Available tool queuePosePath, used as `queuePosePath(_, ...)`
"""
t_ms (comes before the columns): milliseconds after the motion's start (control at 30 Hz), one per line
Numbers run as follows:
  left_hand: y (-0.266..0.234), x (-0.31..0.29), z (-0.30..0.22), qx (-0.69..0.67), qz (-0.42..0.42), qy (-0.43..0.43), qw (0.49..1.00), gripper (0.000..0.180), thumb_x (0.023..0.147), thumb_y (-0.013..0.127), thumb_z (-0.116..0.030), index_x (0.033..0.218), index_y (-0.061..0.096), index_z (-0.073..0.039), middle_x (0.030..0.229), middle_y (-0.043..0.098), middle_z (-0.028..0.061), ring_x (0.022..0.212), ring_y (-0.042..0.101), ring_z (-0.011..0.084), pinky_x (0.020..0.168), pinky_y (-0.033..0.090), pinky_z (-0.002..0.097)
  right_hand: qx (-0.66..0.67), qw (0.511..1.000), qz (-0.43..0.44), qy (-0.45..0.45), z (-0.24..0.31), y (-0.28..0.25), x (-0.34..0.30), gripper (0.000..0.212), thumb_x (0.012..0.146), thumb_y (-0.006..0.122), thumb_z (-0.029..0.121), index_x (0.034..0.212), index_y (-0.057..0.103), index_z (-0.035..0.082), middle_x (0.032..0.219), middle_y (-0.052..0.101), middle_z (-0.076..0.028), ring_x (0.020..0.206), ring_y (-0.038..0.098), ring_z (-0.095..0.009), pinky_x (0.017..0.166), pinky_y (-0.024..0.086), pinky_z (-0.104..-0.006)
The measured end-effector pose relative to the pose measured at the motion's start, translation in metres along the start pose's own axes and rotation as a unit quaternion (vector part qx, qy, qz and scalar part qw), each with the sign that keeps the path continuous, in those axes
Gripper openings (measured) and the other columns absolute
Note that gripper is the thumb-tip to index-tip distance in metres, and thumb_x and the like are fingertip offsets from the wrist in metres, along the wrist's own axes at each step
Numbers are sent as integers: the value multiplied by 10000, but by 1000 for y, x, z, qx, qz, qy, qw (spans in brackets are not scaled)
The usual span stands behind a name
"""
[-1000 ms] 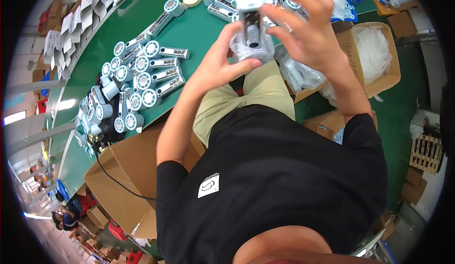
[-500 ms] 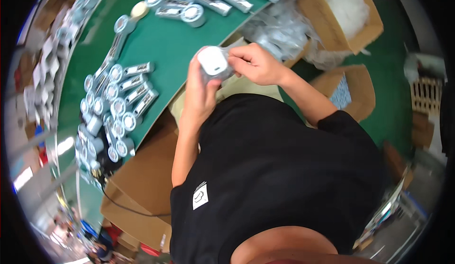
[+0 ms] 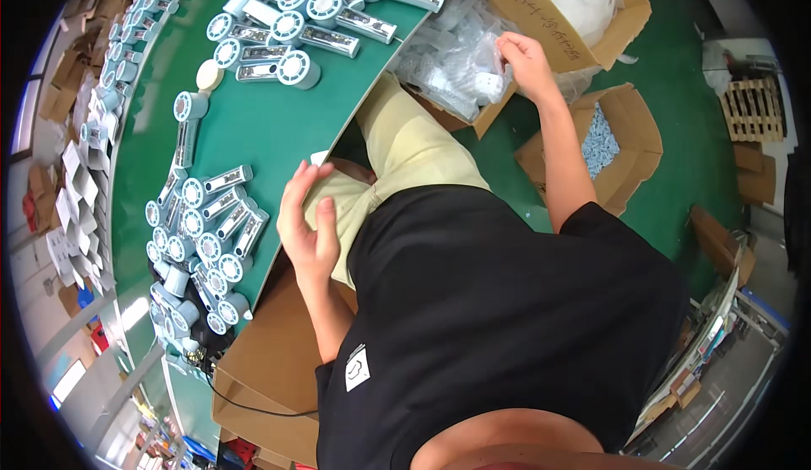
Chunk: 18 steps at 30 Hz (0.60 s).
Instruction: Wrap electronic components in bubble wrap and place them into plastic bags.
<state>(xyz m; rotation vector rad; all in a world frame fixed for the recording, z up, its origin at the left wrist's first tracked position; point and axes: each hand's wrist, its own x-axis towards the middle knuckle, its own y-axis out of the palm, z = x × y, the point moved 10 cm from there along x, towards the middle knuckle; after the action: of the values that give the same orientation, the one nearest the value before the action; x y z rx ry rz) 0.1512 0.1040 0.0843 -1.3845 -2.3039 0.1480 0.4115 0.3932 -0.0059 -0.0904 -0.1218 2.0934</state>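
Note:
My right hand (image 3: 527, 63) pinches the top of a clear plastic bag (image 3: 497, 54) over an open carton at the table's right side. A white rounded piece (image 3: 490, 86) shows inside the bag, among other clear bags (image 3: 435, 56) in that carton. My left hand (image 3: 308, 225) is open near the table edge above my lap, fingers apart and holding nothing. Just beyond its fingertips, at the table edge, is a small white thing (image 3: 318, 157) whose kind I cannot make out. Light-blue handheld parts with round heads and exposed circuitry (image 3: 224, 204) lie on the table to its left.
More such light-blue parts (image 3: 312, 27) lie at the far end of the green table (image 3: 253, 128), near a cream round disc (image 3: 209, 75). To the right stand a carton of clear bags (image 3: 541, 18) and one of small blue pieces (image 3: 634, 166). A cardboard box (image 3: 270, 360) stands at left.
My two hands, earlier together on the bagged white piece, have separated. The right has carried the bag right and away to the carton; the left has let go, opened and dropped back toward my lap.

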Motion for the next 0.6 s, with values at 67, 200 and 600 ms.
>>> queuePosePath(67,-20,-14,16,-10,-31,-44,999,340,884,523,46,1218,579,33,1108,665,173,1046,624,278,997,458,386,-123,992,-28,26,-47,-16,20,239,933,521,170,760,617,35,686,595,-12,641,468,-110,611,376,-223)
queuePosePath(200,-53,-26,38,9,-85,-107,991,281,890,524,60,1158,607,40,1053,660,147,957,633,239,906,499,339,-309,951,3,29,-116,-8,80,263,907,513,210,795,641,9,731,662,-60,653,543,-204,654,446,-301)
queuePosePath(600,-83,-39,43,0,-134,-151,979,180,913,561,30,1070,650,40,967,676,121,858,620,193,801,491,277,-399,896,149,122,-322,59,163,530,849,579,267,1306,585,-2,1315,611,-193,1176,586,-356,1006,466,-394)
